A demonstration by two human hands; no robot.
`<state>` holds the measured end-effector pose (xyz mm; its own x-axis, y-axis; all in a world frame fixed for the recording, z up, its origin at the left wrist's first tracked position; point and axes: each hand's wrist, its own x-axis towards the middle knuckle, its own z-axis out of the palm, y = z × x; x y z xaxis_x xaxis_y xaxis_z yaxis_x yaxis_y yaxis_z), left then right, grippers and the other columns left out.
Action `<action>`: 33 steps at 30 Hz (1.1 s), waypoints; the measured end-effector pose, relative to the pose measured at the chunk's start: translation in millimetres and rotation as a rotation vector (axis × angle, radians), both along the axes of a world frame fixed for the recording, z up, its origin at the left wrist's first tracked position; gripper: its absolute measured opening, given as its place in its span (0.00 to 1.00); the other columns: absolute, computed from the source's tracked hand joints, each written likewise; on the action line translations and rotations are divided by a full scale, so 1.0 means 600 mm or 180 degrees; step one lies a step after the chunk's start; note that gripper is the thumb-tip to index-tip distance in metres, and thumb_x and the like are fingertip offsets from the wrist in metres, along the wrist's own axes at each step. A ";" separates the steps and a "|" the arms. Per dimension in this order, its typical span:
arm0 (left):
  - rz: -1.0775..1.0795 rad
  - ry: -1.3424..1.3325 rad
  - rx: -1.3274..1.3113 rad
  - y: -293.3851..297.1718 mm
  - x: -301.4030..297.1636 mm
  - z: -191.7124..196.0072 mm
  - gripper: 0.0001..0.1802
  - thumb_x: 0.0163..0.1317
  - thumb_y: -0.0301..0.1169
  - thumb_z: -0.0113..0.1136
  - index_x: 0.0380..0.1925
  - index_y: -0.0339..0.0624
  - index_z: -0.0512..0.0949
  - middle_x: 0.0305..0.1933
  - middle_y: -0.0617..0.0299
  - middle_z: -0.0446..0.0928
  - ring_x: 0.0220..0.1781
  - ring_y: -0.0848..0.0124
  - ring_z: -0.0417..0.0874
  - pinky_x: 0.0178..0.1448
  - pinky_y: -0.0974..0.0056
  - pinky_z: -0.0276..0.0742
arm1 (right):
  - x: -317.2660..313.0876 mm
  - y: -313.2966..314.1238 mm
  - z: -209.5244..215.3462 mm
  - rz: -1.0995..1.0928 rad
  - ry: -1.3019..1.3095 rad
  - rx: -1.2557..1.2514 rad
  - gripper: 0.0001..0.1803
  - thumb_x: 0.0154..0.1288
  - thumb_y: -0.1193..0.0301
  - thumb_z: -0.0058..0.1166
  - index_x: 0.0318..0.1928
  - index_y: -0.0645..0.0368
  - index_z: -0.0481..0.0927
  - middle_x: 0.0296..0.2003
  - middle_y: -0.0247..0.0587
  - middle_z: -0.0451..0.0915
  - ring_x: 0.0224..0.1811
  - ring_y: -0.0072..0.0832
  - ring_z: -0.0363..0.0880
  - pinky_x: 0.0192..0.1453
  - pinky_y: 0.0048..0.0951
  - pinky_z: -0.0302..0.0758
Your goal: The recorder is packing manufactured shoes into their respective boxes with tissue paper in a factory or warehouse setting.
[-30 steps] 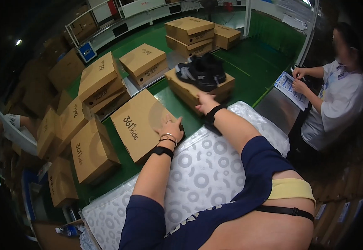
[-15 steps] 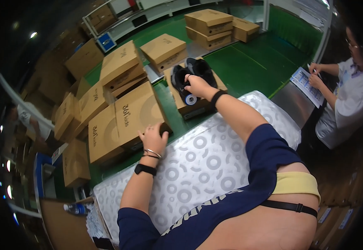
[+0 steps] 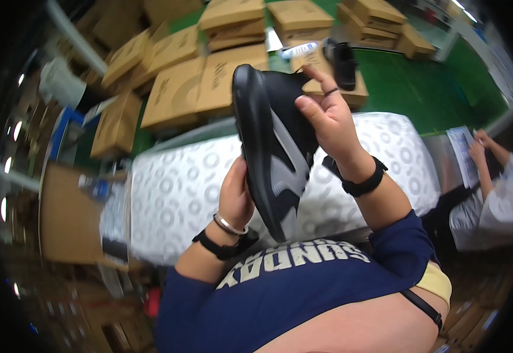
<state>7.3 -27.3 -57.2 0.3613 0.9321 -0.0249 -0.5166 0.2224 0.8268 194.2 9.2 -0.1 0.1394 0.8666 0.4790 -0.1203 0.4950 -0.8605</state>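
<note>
Item: black athletic shoe with grey side panel and thick black sole [image 3: 271, 153], raised in front of us above the white circle-patterned padded table [image 3: 168, 188].
Orientation: we hold it on edge, sole turned left, toe low and near, heel high and far, seemingly so the sole edge and side panel face us.
Left hand [image 3: 236, 197]: we cup the low toe end from the left; fingers closed against the sole, tips hidden behind it.
Right hand [image 3: 327, 120]: we clasp the upper from the right; fingers [image 3: 312, 112] curled onto it, index raised.
Surroundings: second black shoe [image 3: 343, 62] on a brown cardboard shoebox [image 3: 333, 88], far right; more boxes far left; another person with papers, right.
</note>
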 end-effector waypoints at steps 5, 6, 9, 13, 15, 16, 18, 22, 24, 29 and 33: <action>0.0681 0.1440 -0.0003 -0.035 -0.104 -0.036 0.13 0.60 0.29 0.49 0.44 0.37 0.69 0.34 0.65 0.74 0.31 0.81 0.73 0.36 0.76 0.69 | -0.073 0.022 -0.105 0.0823 0.0154 -0.1483 0.14 0.56 0.74 0.53 0.43 0.64 0.69 0.27 0.33 0.74 0.29 0.16 0.73 0.33 0.16 0.70; 0.0959 0.2039 0.0504 -0.044 -0.134 -0.039 0.13 0.56 0.27 0.54 0.42 0.37 0.71 0.34 0.62 0.75 0.31 0.78 0.75 0.37 0.74 0.70 | -0.074 0.031 -0.129 0.0843 0.0044 -0.1557 0.13 0.57 0.74 0.53 0.42 0.64 0.69 0.27 0.33 0.74 0.28 0.16 0.72 0.33 0.16 0.69; 0.1676 0.3633 0.0776 -0.052 -0.244 -0.064 0.16 0.53 0.31 0.57 0.41 0.37 0.72 0.36 0.57 0.76 0.36 0.69 0.77 0.41 0.68 0.72 | -0.068 0.050 -0.185 0.0632 -0.0881 -0.1360 0.15 0.53 0.71 0.57 0.41 0.62 0.72 0.22 0.27 0.70 0.23 0.13 0.65 0.26 0.15 0.63; 0.2640 0.5773 0.0395 -0.057 -0.373 -0.112 0.30 0.49 0.44 0.58 0.50 0.39 0.68 0.54 0.45 0.67 0.57 0.53 0.65 0.59 0.53 0.60 | -0.057 0.054 -0.177 0.0921 -0.1042 -0.1171 0.14 0.58 0.73 0.52 0.45 0.61 0.70 0.28 0.28 0.72 0.29 0.14 0.67 0.32 0.15 0.65; 0.2885 0.6050 -0.0281 -0.056 -0.394 -0.147 0.34 0.48 0.48 0.56 0.53 0.42 0.66 0.59 0.44 0.60 0.63 0.51 0.56 0.65 0.52 0.50 | -0.049 0.040 -0.157 0.1145 -0.0948 -0.1409 0.16 0.59 0.73 0.49 0.48 0.62 0.69 0.35 0.32 0.72 0.35 0.15 0.68 0.39 0.16 0.66; 0.2898 0.5809 -0.0425 -0.057 -0.394 -0.159 0.34 0.49 0.49 0.55 0.54 0.43 0.66 0.61 0.44 0.58 0.66 0.52 0.52 0.67 0.52 0.44 | -0.046 0.030 -0.141 0.1172 -0.0832 -0.1541 0.16 0.60 0.74 0.48 0.49 0.62 0.68 0.35 0.31 0.71 0.35 0.15 0.68 0.40 0.16 0.66; 0.2774 0.6138 -0.0414 -0.056 -0.377 -0.156 0.32 0.51 0.48 0.52 0.54 0.44 0.66 0.63 0.44 0.55 0.66 0.50 0.50 0.68 0.52 0.40 | -0.039 0.038 -0.146 0.1300 -0.0954 -0.1580 0.17 0.60 0.74 0.46 0.50 0.62 0.67 0.33 0.29 0.70 0.32 0.13 0.66 0.37 0.14 0.64; 0.2746 0.6263 -0.0284 -0.065 -0.378 -0.157 0.31 0.55 0.49 0.48 0.56 0.45 0.63 0.63 0.44 0.54 0.67 0.49 0.48 0.68 0.51 0.39 | -0.023 0.061 -0.179 0.1433 -0.0839 -0.1808 0.19 0.59 0.72 0.47 0.52 0.62 0.65 0.24 0.24 0.68 0.21 0.10 0.61 0.24 0.12 0.56; 0.2736 0.6274 -0.0327 -0.063 -0.373 -0.156 0.32 0.54 0.49 0.49 0.56 0.45 0.63 0.64 0.44 0.53 0.67 0.50 0.48 0.68 0.51 0.37 | -0.031 0.053 -0.174 0.1268 -0.0741 -0.1828 0.20 0.58 0.74 0.47 0.53 0.60 0.65 0.18 0.22 0.63 0.16 0.11 0.57 0.18 0.13 0.52; 0.2748 0.6360 -0.0828 -0.068 -0.364 -0.146 0.37 0.54 0.51 0.48 0.60 0.42 0.58 0.65 0.42 0.50 0.68 0.50 0.44 0.68 0.50 0.35 | -0.015 0.064 -0.175 0.1316 -0.0607 -0.1844 0.21 0.56 0.76 0.44 0.53 0.63 0.63 0.19 0.24 0.65 0.14 0.10 0.58 0.17 0.12 0.54; 0.2393 0.6410 -0.0938 -0.067 -0.360 -0.131 0.37 0.56 0.52 0.44 0.61 0.42 0.54 0.65 0.39 0.48 0.68 0.48 0.43 0.68 0.48 0.35 | -0.024 0.053 -0.159 0.1247 -0.0589 -0.1912 0.21 0.56 0.75 0.43 0.52 0.64 0.63 0.21 0.26 0.68 0.15 0.09 0.59 0.17 0.10 0.55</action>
